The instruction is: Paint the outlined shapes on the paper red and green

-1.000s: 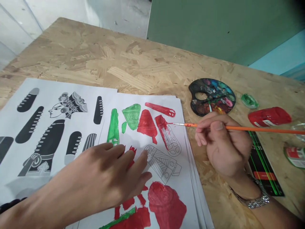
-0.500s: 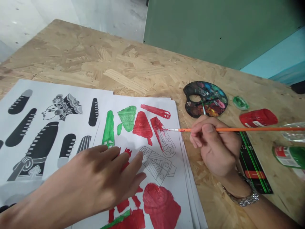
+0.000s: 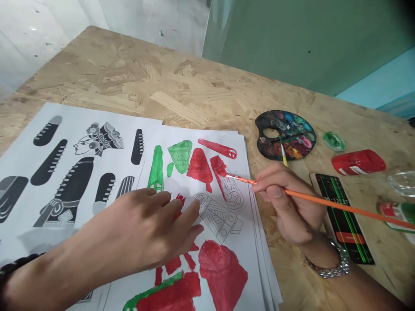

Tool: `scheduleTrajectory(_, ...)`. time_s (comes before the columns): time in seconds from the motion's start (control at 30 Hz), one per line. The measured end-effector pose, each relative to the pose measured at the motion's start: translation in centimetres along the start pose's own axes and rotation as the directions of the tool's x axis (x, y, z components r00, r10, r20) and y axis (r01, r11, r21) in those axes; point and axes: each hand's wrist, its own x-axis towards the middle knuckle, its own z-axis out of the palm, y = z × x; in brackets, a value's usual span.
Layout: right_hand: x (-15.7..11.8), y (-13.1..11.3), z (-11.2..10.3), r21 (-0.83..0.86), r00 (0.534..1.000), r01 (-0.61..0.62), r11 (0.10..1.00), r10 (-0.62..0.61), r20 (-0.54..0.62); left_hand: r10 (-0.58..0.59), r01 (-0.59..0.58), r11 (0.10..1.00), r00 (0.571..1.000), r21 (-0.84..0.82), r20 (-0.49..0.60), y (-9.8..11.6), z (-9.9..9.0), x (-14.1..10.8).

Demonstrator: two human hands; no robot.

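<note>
My right hand (image 3: 290, 201) pinches an orange-handled paintbrush (image 3: 311, 197). The brush tip touches a half-red outlined shape (image 3: 226, 181) on the paper at the right. My left hand (image 3: 152, 226) lies palm down with fingers spread over the drawing sheet (image 3: 240, 144), covering part of it. Around my fingers on that sheet are green and red painted pieces, among them a large red one (image 3: 222, 274) and a green strip (image 3: 157, 168). Close to my left fingertips is an unpainted line-drawn shape (image 3: 220, 220).
A printed sheet (image 3: 106, 170) with black figures lies at the left. Beyond my right hand are a paint palette (image 3: 259, 151) with a second brush (image 3: 283, 154) on it, a green-smeared lid (image 3: 333, 141), a red paint jar (image 3: 358, 163), a green paint jar (image 3: 397, 214), clear plastic (image 3: 403, 182) and a phone (image 3: 345, 220).
The paintbrush has tilted, its handle end dropping lower, while the tip stays on the same shape. The whole view has shifted slightly. My left hand keeps its place on the paper.
</note>
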Motion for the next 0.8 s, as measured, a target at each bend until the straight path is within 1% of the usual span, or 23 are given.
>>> scheduleTrajectory(0.2,0.1,-0.6,0.1,-0.071,0.999,0.053,0.996,-0.053,0.008,-0.002,0.002,1.0,1.0,0.003,0.021,0.1,-0.2,0.1)
scheduleTrajectory(0.27,0.2,-0.8,0.1,-0.116,0.997,0.073,0.991,-0.07,0.028,-0.02,0.02,1.0,0.999,0.002,0.031,0.3,-0.3,0.2)
scheduleTrajectory(0.33,0.2,-1.1,0.1,-0.17,0.992,0.123,0.978,-0.115,0.058,-0.036,0.036,0.999,0.999,-0.002,0.029,0.4,-0.3,0.3)
scheduleTrajectory(0.4,0.3,-1.4,0.0,-0.225,0.978,0.197,0.954,-0.177,0.106,-0.043,0.044,0.999,0.998,-0.009,0.036,0.4,-0.3,0.3)
scheduleTrajectory(0.5,0.4,-1.9,-0.2,-0.304,0.944,0.315,0.899,-0.263,0.201,-0.044,0.045,0.999,0.998,-0.016,0.055,0.4,-0.4,0.3)
scheduleTrajectory(0.63,0.5,-2.4,-0.3,-0.388,0.892,0.425,0.818,-0.306,0.333,-0.061,0.062,0.998,0.997,-0.024,0.057,0.5,-0.4,0.1)
scheduleTrajectory(0.73,0.5,-2.5,-0.2,-0.397,0.87,0.467,0.79,-0.331,0.366,-0.083,0.083,0.996,0.994,-0.009,0.066,0.8,-0.4,0.0)
scheduleTrajectory(0.8,0.5,-2.5,-0.2,-0.391,0.873,0.466,0.794,-0.338,0.352,-0.091,0.091,0.996,0.993,0.0,0.074,0.9,-0.5,0.1)
